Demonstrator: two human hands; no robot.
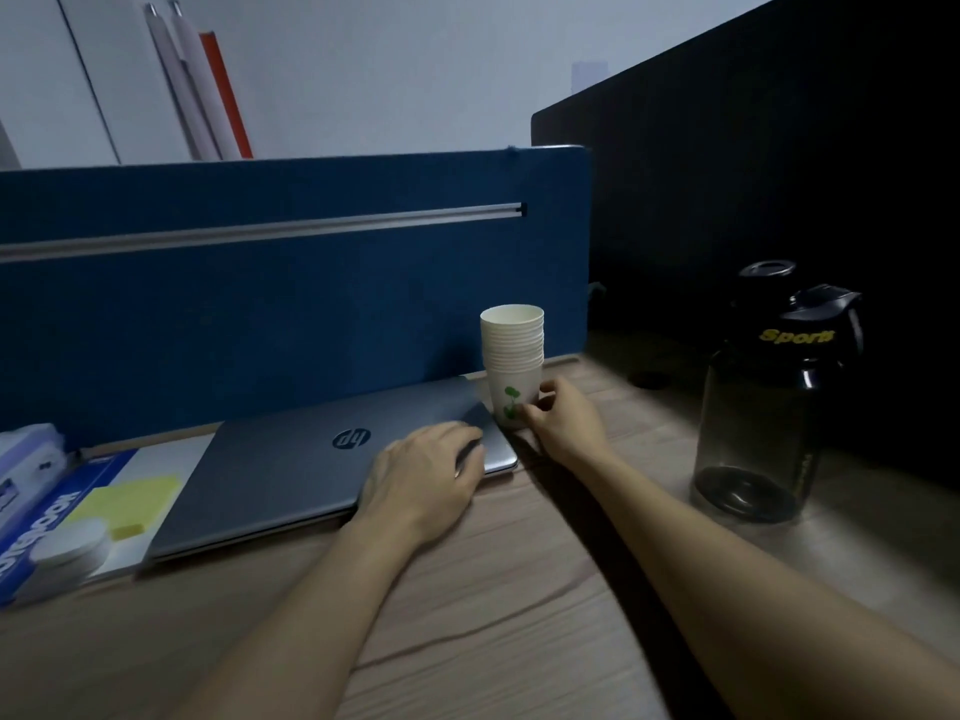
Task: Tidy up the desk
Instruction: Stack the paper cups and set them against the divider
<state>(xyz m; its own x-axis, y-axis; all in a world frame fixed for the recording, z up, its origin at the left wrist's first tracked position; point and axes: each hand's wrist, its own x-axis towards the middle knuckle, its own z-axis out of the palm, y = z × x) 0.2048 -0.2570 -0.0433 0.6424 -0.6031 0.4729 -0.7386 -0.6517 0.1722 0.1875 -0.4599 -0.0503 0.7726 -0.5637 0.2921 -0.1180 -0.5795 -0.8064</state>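
A stack of white paper cups (511, 356) with a green leaf print stands upright on the wooden desk (493, 589), against the blue partition. My right hand (563, 420) holds the bottom cup, fingers and thumb curled round its base. A closed grey laptop (311, 459) lies left of the cups. My left hand (423, 480) rests on the laptop's right front corner, its fingers bent over the lid and edge.
A dark, clear sports bottle (769, 407) stands at the right. At the left edge lie a blue-and-white notebook (67, 511), yellow sticky notes (130, 501), a white round object (72, 543) and a plastic case (26, 459). A blue partition (260, 293) and a black one (779, 174) wall the desk.
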